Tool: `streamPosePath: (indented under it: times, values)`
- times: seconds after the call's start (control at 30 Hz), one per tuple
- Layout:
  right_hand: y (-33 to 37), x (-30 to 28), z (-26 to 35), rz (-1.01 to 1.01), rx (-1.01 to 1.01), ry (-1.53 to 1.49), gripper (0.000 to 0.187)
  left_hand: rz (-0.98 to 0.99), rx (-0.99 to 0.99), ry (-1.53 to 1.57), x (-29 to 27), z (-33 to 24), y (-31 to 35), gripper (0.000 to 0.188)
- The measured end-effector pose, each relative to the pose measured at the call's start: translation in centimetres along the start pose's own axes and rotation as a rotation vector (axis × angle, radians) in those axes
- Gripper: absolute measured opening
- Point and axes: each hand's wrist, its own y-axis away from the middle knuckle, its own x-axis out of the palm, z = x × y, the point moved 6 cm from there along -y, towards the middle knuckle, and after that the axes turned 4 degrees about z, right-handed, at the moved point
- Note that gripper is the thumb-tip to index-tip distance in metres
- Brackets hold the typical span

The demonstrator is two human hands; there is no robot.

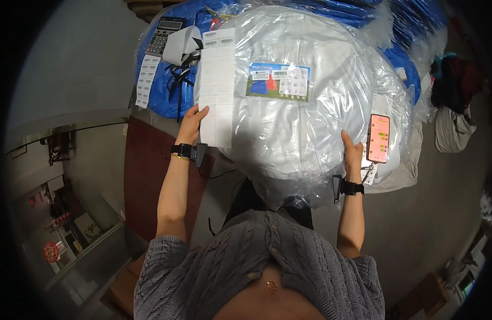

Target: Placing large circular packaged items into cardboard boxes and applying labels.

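Note:
A large round white bundle in clear plastic [294,138] lies in front of me, with a colourful printed card [278,82] under the wrap. My left hand [190,124] is closed at the bundle's left side, its thumb on the edge of a long white label sheet [216,80]. That sheet lies along the bundle, with printed barcodes at its far end. On the right, my right hand [352,153] grips the bundle's near right edge, thumb on top and the other fingers mostly hidden. Just right of this hand, a phone with a lit screen [378,138] rests on papers.
Blue plastic-wrapped bundles [342,13] lie behind and to both sides. At the far left are a calculator [165,36], a barcode strip [147,81], a white roll [176,45], black straps [179,77] and a red-handled tool [215,23]. Cloth [454,128] hangs at right.

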Motion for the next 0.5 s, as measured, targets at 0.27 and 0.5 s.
streamPosePath:
  times: [0.27,0.5]
  values:
    - [1.8,2.9,-0.8,-0.008,0.256,-0.379,0.041,-0.050,0.016,0.043,0.1,-0.5,-0.1,0.022]
    - [1.4,2.2,-1.4,-0.187,0.001,-0.256,0.038,-0.140,0.141,-0.094,0.1,-2.3,2.4,0.022]
